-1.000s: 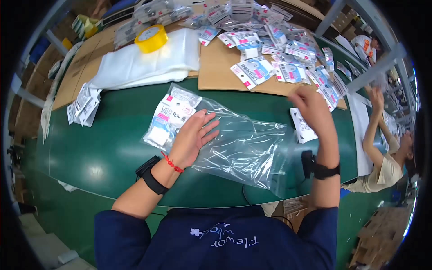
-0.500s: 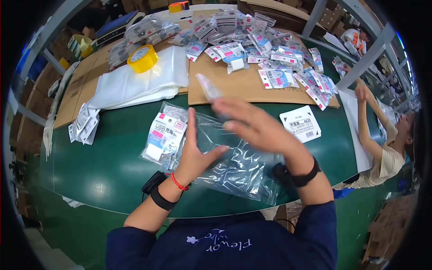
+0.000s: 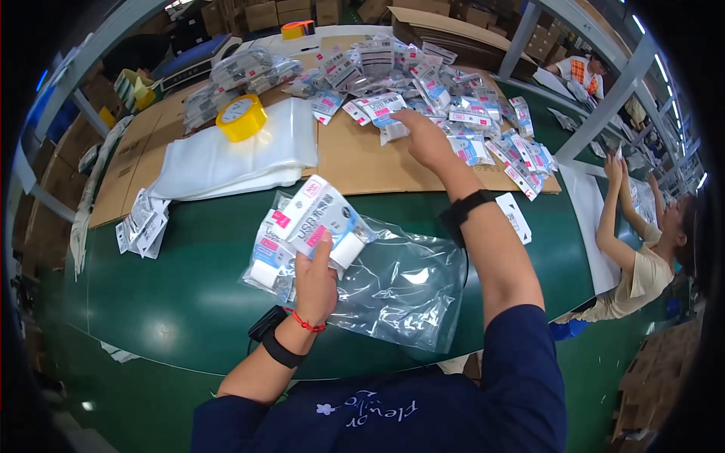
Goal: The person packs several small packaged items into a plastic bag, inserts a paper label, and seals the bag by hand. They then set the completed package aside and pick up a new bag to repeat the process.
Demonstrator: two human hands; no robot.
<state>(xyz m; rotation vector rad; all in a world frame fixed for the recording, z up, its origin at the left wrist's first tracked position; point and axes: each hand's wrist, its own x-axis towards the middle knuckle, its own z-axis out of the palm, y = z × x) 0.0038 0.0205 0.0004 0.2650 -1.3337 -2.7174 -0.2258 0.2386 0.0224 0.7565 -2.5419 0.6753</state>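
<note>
Navy cloth covers my torso and both upper arms, one shirt (image 3: 377, 408) with a small white flower on it. Two black wrist straps (image 3: 478, 204) circle my forearms, one each, and one red cord (image 3: 304, 325) sits on the left wrist. My left hand (image 3: 317, 287) is clamped on a white, blue and pink packet (image 3: 325, 219), thumb on its face; I cannot tell whether more lie behind it. Below it, one clear bag (image 3: 411, 291) lies on the green table (image 3: 189, 302), with another packet (image 3: 270, 260) showing at its left end.

Beyond my right forearm I see white cards (image 3: 513, 217), too overlapped to count; at far left is one bundle of white labels (image 3: 143, 225).

Farther on, one yellow tape roll (image 3: 248, 124) rests on a stack of clear bags (image 3: 264, 151). My right hand (image 3: 429, 140) reaches over the cardboard (image 3: 347, 170), fingertips at one packet on the edge of the pile (image 3: 453, 83); I cannot tell whether they have closed on it. That pile holds dozens, too heaped to count.

One co-worker (image 3: 638, 272) is at the right, another (image 3: 581, 72) farther back, and one orange tape roll (image 3: 298, 30) sits at the far end.
</note>
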